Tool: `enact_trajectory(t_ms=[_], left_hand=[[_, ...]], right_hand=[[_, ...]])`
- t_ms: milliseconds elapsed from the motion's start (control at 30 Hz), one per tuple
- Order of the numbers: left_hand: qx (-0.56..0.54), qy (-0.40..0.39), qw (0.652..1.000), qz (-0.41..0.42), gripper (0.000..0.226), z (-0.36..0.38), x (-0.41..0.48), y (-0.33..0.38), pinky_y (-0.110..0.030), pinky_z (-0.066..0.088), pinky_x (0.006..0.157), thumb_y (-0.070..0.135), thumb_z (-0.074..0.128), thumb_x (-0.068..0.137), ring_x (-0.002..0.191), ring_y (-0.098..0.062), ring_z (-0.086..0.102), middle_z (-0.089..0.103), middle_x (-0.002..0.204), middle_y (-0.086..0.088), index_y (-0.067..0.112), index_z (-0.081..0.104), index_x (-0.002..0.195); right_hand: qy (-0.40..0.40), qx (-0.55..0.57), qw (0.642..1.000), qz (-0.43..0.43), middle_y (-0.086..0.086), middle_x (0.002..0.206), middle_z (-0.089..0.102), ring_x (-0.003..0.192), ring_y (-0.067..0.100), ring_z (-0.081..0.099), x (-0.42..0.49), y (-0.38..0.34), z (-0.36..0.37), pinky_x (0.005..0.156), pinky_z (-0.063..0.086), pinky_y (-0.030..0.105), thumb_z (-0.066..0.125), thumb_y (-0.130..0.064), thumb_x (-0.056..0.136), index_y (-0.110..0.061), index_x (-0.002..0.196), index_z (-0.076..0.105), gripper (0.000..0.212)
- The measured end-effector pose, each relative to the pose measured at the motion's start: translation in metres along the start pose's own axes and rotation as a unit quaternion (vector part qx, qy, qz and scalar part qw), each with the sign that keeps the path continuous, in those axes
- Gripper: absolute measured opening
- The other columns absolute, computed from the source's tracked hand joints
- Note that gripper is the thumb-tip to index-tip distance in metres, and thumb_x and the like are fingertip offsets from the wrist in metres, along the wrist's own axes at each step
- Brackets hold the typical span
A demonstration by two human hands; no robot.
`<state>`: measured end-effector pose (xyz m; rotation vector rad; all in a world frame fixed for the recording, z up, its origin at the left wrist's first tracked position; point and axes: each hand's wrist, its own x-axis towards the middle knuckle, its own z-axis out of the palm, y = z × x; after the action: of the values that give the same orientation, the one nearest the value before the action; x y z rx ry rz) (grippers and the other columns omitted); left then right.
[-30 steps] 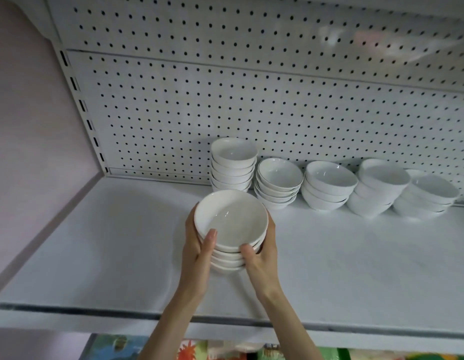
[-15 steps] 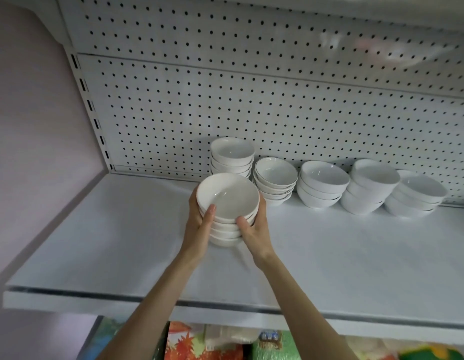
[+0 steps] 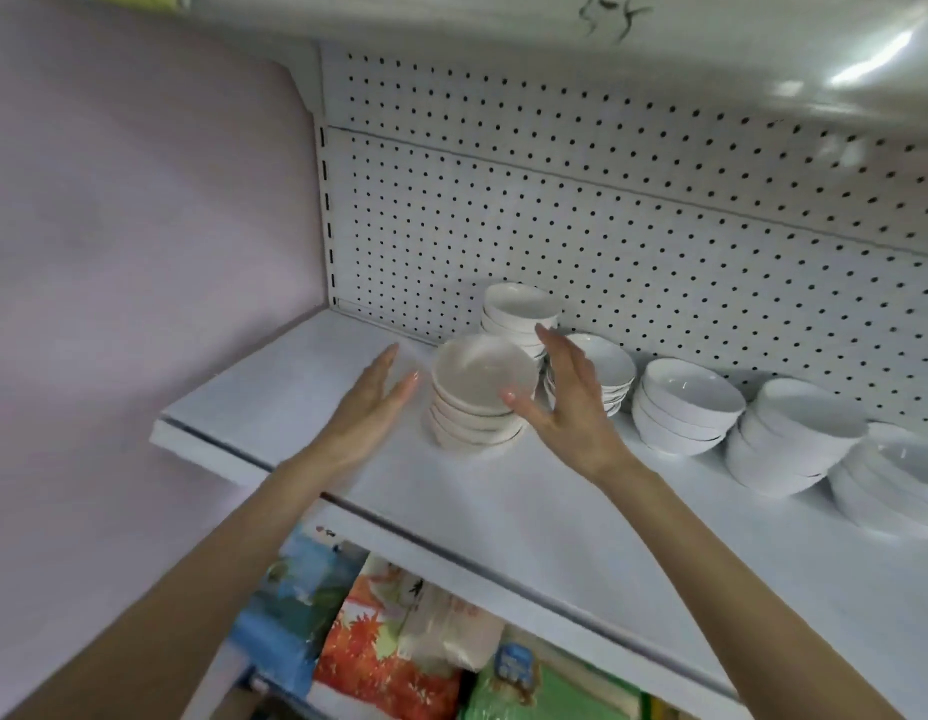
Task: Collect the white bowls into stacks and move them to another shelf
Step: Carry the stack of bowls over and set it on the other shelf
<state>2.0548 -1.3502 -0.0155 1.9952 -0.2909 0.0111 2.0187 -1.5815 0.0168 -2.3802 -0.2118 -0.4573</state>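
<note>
A stack of several white bowls (image 3: 480,394) stands on the white shelf (image 3: 529,511), near its left end. My left hand (image 3: 366,407) hovers just left of the stack with straight fingers, a small gap between them. My right hand (image 3: 566,402) is on the stack's right side, fingers straight and spread, thumb tip close to the top bowl's rim. Neither hand holds anything. Behind the stack stands a taller stack (image 3: 519,314) against the pegboard.
More bowl stacks line the pegboard to the right: (image 3: 605,371), (image 3: 685,407), (image 3: 794,439) and one at the right edge (image 3: 898,485). The pegboard back wall (image 3: 607,241) and a pink side wall (image 3: 140,252) bound the shelf. Colourful packages (image 3: 389,646) lie on the shelf below.
Both hands gripped the stack and carried it forward; now the stack rests on the shelf and both hands have let go and spread away. The camera has shifted left.
</note>
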Motion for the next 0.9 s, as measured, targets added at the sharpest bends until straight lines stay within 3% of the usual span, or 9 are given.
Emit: enact_trajectory(t_ms=[100, 233, 333, 400, 500, 633, 700, 900], left_hand=[[0.092, 0.068, 0.993, 0.021, 0.068, -0.040, -0.041, 0.003, -0.024, 0.018, 0.113, 0.053, 0.042, 0.092, 0.143, -0.011, 0.025, 0.026, 0.156, 0.005, 0.026, 0.021, 0.151], [0.239, 0.150, 0.959, 0.003, 0.067, -0.101, -0.140, -0.003, -0.024, 0.023, 0.110, 0.057, 0.045, 0.091, 0.137, -0.018, 0.036, 0.039, 0.149, -0.002, 0.021, 0.034, 0.147], [0.389, 0.174, 0.902, -0.065, 0.077, -0.151, -0.239, -0.018, -0.032, 0.026, 0.111, 0.070, 0.036, 0.085, 0.138, -0.024, 0.037, 0.037, 0.152, -0.006, 0.025, 0.033, 0.148], [0.472, 0.191, 0.855, -0.100, 0.078, -0.184, -0.316, -0.023, -0.042, 0.036, 0.107, 0.067, 0.033, 0.082, 0.130, -0.031, 0.048, 0.045, 0.146, -0.013, 0.020, 0.041, 0.144], [0.523, 0.230, 0.798, -0.193, 0.075, -0.219, -0.450, -0.008, -0.049, 0.051, 0.090, 0.062, 0.038, 0.081, 0.113, -0.036, 0.061, 0.058, 0.132, -0.015, 0.013, 0.052, 0.137], [0.526, 0.303, 0.725, -0.325, 0.071, -0.229, -0.645, 0.031, -0.041, 0.056, 0.075, 0.065, 0.036, 0.078, 0.103, -0.029, 0.066, 0.062, 0.127, -0.003, 0.027, 0.047, 0.137], [0.540, 0.306, 0.683, -0.385, 0.073, -0.230, -0.743, 0.053, -0.038, 0.056, 0.072, 0.063, 0.036, 0.079, 0.097, -0.030, 0.068, 0.064, 0.122, -0.006, 0.021, 0.048, 0.138], [0.509, 0.355, 0.550, -0.559, 0.089, -0.191, -0.996, 0.138, -0.042, 0.047, 0.099, 0.073, 0.028, 0.075, 0.125, -0.029, 0.053, 0.050, 0.143, -0.005, 0.021, 0.037, 0.146]], right_hand=[[-0.119, -0.137, 0.975, -0.129, 0.005, 0.158, 0.021, 0.145, 0.022, 0.016, 0.013, -0.035, -0.009, 0.117, 0.013, 0.039, 0.064, -0.065, 0.075, -0.022, 0.151, 0.023, 0.097], [-0.280, -0.219, 0.901, -0.247, 0.006, 0.160, 0.011, 0.147, 0.022, 0.005, 0.013, -0.106, 0.027, 0.120, 0.003, 0.040, 0.061, -0.064, 0.078, -0.025, 0.153, 0.011, 0.098], [-0.361, -0.225, 0.842, -0.333, 0.006, 0.160, 0.012, 0.147, 0.024, 0.007, -0.016, -0.175, 0.075, 0.119, 0.006, 0.042, 0.059, -0.064, 0.080, -0.024, 0.154, 0.005, 0.100], [-0.394, -0.216, 0.801, -0.395, 0.006, 0.158, 0.019, 0.145, 0.025, 0.015, -0.049, -0.227, 0.107, 0.118, 0.012, 0.042, 0.059, -0.065, 0.081, -0.025, 0.153, 0.003, 0.099], [-0.412, -0.224, 0.729, -0.499, 0.006, 0.152, 0.030, 0.138, 0.026, 0.028, -0.118, -0.314, 0.149, 0.112, 0.023, 0.043, 0.058, -0.066, 0.080, -0.028, 0.153, 0.000, 0.101], [-0.378, -0.203, 0.629, -0.648, 0.007, 0.156, 0.021, 0.141, 0.029, 0.026, -0.243, -0.439, 0.183, 0.113, 0.025, 0.044, 0.058, -0.067, 0.080, -0.026, 0.153, 0.005, 0.099], [-0.359, -0.164, 0.584, -0.709, 0.006, 0.157, 0.020, 0.141, 0.028, 0.025, -0.318, -0.501, 0.191, 0.113, 0.025, 0.042, 0.058, -0.066, 0.080, -0.025, 0.153, 0.010, 0.097], [-0.335, -0.084, 0.424, -0.837, 0.002, 0.158, 0.017, 0.143, 0.025, 0.022, -0.544, -0.649, 0.181, 0.113, 0.023, 0.042, 0.061, -0.064, 0.079, -0.023, 0.154, -0.001, 0.105]])
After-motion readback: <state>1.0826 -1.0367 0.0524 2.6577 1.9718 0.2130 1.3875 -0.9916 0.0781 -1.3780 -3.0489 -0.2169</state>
